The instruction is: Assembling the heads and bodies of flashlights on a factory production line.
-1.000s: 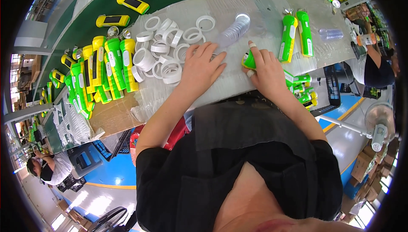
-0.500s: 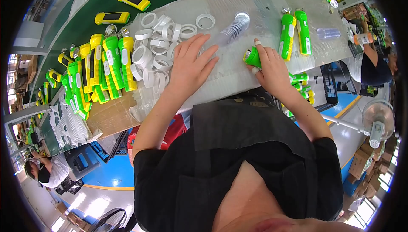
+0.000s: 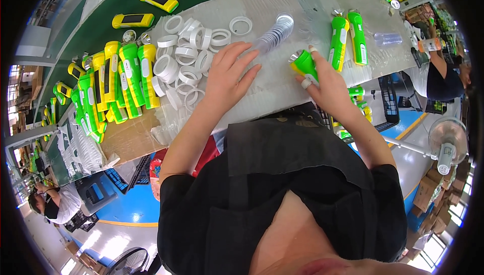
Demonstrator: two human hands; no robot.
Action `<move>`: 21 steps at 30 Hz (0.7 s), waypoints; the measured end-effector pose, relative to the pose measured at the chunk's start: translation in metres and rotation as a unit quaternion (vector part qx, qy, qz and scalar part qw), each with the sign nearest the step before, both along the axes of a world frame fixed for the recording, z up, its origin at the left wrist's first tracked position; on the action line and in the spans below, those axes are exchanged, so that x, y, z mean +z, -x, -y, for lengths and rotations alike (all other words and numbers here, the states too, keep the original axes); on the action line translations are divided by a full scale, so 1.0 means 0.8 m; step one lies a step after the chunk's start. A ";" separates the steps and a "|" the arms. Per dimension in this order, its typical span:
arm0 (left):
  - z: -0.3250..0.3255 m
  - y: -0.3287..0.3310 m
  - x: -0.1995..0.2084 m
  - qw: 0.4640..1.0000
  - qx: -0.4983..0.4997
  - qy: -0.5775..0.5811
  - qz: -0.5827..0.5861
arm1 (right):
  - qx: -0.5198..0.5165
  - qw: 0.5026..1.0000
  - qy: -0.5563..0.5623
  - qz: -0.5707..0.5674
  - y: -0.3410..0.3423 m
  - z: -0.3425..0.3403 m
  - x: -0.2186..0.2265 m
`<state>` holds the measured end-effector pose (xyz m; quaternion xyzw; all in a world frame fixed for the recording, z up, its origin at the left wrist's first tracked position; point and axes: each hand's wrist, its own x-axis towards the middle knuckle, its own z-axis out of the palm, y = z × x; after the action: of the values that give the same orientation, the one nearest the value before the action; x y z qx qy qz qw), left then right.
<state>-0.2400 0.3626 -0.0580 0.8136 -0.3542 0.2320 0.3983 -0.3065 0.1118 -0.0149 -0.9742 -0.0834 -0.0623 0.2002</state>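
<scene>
Jutting from the right grip [image 3: 331, 87] is a flashlight [image 3: 304, 64].

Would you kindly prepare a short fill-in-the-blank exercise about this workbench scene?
1. The ____ hand holds a green flashlight.
2. The loose rings beside the left hand are coloured ____.
3. To the right of the green flashlight, ____ more flashlights lie side by side on the grey work surface.

Missing words: right; white; two.
</scene>
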 end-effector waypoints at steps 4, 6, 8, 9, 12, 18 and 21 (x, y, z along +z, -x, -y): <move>-0.006 0.001 0.000 1.000 0.014 0.017 0.004 | -0.010 0.951 -0.194 0.241 0.023 -0.002 0.038; -0.002 0.002 0.006 0.999 0.007 0.035 0.002 | -0.058 0.995 0.079 -0.007 0.021 0.009 0.013; 0.001 -0.002 0.006 0.999 0.001 0.035 0.000 | 0.002 0.998 0.021 -0.053 0.011 0.005 -0.010; 0.003 -0.005 0.006 0.999 -0.004 0.035 -0.006 | -0.039 0.994 -0.002 -0.100 0.016 0.008 -0.004; 0.003 0.003 0.009 0.998 -0.023 0.053 -0.033 | -0.028 0.988 -0.107 -0.109 0.009 0.000 0.024; 0.033 0.014 0.016 0.981 -0.088 0.091 -0.146 | 0.029 0.931 -0.324 -0.163 -0.001 -0.023 0.028; 0.053 0.021 -0.007 0.897 -0.122 0.249 -0.343 | 0.071 0.910 -0.365 -0.182 -0.002 -0.030 0.024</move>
<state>-0.2569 0.3198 -0.0638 0.6672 -0.2230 -0.0312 0.7101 -0.3053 0.1360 0.0044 -0.8194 -0.0861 0.1040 0.5571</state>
